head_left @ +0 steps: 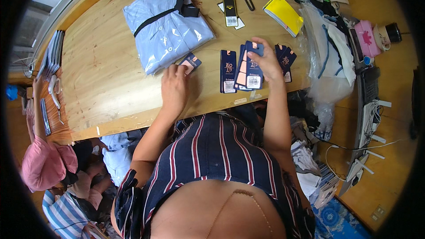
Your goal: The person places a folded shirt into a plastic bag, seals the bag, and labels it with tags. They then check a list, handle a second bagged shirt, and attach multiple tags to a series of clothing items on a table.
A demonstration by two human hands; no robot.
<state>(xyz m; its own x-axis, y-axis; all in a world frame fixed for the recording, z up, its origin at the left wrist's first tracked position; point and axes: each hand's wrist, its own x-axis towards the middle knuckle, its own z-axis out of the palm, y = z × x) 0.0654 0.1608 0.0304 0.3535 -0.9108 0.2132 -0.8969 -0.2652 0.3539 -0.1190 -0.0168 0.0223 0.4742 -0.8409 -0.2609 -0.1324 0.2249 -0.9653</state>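
Observation:
My left hand [174,87] is closed, its fingertips pinching the lower corner of a small navy and pink hang tag [191,62]. That tag lies against the near edge of a folded light-blue shirt [170,31] in a clear plastic bag, with a black strap across it. My right hand [266,62] grips the upper end of a fanned stack of navy hang tags [253,73] with pink panels and white barcode stickers. Left of the stack lies a single navy hang tag [228,71], flat on the table. A few more navy tags [287,59] lie just right of my right hand.
Thread snips [248,0] and a black, yellow-edged tag [229,11] lie farther back on the wooden table [106,90]. At right are a yellow packet [283,15], plastic bags [325,53] and a pink box [367,38]. At left, a person in pink [46,161] reaches beside a white tagging gun [54,91].

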